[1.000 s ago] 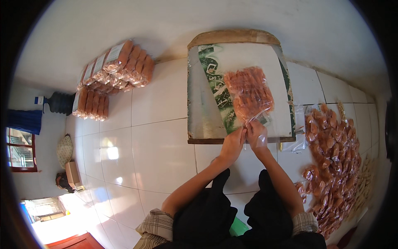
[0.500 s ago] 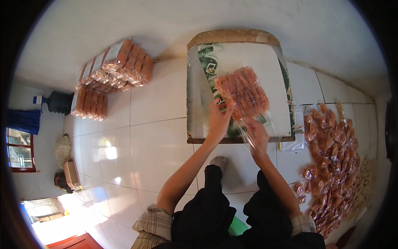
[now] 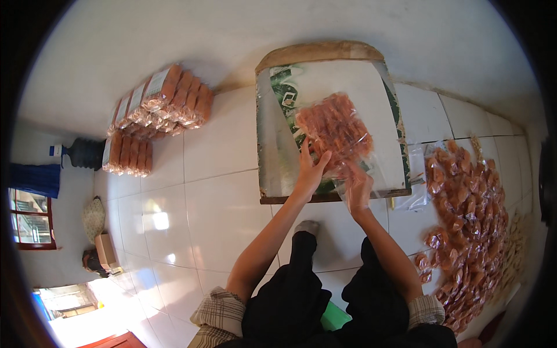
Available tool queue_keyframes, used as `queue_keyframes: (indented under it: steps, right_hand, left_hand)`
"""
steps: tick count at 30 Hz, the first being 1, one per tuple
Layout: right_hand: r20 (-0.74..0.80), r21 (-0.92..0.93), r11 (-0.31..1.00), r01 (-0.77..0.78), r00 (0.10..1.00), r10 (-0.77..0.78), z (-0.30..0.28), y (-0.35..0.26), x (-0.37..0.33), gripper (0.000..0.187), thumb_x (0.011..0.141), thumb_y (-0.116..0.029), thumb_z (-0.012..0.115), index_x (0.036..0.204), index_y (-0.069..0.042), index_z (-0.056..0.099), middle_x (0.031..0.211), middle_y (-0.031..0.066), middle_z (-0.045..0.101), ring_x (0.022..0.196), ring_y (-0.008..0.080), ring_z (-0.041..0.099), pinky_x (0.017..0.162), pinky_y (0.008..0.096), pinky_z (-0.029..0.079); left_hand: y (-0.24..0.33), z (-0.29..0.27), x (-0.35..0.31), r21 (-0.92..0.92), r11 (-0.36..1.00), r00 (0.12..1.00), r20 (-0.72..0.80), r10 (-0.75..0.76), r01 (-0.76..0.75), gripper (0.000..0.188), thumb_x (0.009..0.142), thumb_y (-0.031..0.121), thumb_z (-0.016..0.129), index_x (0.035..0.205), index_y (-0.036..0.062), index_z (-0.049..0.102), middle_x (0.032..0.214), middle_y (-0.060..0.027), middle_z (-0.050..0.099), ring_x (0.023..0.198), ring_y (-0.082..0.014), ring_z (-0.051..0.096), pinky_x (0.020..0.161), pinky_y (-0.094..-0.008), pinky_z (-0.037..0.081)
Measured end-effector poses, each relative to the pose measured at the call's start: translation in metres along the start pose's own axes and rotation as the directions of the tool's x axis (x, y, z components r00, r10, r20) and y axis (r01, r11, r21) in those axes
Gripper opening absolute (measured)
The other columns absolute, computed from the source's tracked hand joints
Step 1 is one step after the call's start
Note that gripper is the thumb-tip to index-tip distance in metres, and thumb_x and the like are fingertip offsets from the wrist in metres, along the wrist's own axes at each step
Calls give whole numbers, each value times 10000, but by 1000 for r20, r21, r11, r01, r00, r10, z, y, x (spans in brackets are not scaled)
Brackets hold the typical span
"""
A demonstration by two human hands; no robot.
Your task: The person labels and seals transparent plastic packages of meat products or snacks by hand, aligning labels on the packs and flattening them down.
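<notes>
A clear plastic bag point(image 3: 335, 124) filled with rows of orange-brown, individually wrapped pieces lies on a low table with a white and green top point(image 3: 380, 98). My left hand point(image 3: 311, 172) grips the bag's near left corner, its thumb and a finger set wide on either side of the contents. At the bag's near end, my right hand point(image 3: 358, 188) is closed on the gathered, loose plastic of its mouth. Some of the right fingers are hidden by the film and the hand itself.
On the tiled floor point(image 3: 220, 203) to the right lies a big spread of wrapped orange-brown pieces point(image 3: 467, 214), with clear plastic bags point(image 3: 415, 174) beside the table. Filled packs point(image 3: 168, 98) are stacked at the far left, near a large water bottle point(image 3: 84, 153).
My right hand has closed around the loose plastic at the bag's mouth, bunching it. My left hand has stayed at the near left corner. The whole view has shifted slightly.
</notes>
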State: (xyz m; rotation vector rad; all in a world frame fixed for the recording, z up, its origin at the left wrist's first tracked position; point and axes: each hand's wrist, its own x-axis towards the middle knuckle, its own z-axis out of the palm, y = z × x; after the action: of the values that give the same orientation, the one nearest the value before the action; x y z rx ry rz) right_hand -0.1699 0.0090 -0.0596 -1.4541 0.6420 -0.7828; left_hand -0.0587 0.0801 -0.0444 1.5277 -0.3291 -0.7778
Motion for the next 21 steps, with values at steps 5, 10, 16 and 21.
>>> queue_keyframes:
  steps: [5,10,16,21]
  right_hand:
    - [68,-402,910,100,994,-80,1,-19,0,230,857,20,524,1072,28,604,947,122,646,730,143,629,650,264,502]
    - [-51,-428,893,139,983,-177,-16,-16,-5,264,781,8,597,1045,-3,600,850,132,625,713,205,621,638,297,502]
    - [-147,-382,914,138,967,-208,0,-32,10,237,815,-10,582,1048,-49,586,886,94,603,649,198,564,614,303,469]
    - [-137,-344,922,180,961,-239,-3,-14,15,240,784,28,582,1008,-53,561,830,85,542,663,199,533,625,310,441]
  left_hand:
    - [-2,0,1,50,997,996,-61,-62,65,790,853,315,630,1421,112,120,1333,-130,306,1114,-221,476,847,-343,466]
    - [10,18,5,33,989,977,-165,-137,144,869,806,351,672,1406,54,118,1269,-144,331,1110,-244,453,861,-346,444]
    - [12,22,2,79,990,981,-166,-102,117,893,784,366,686,1389,26,125,1221,-174,306,1122,-273,372,940,-359,361]
    - [3,22,6,64,996,985,-163,-58,70,880,791,363,678,1389,24,129,1223,-172,302,1113,-272,372,944,-356,351]
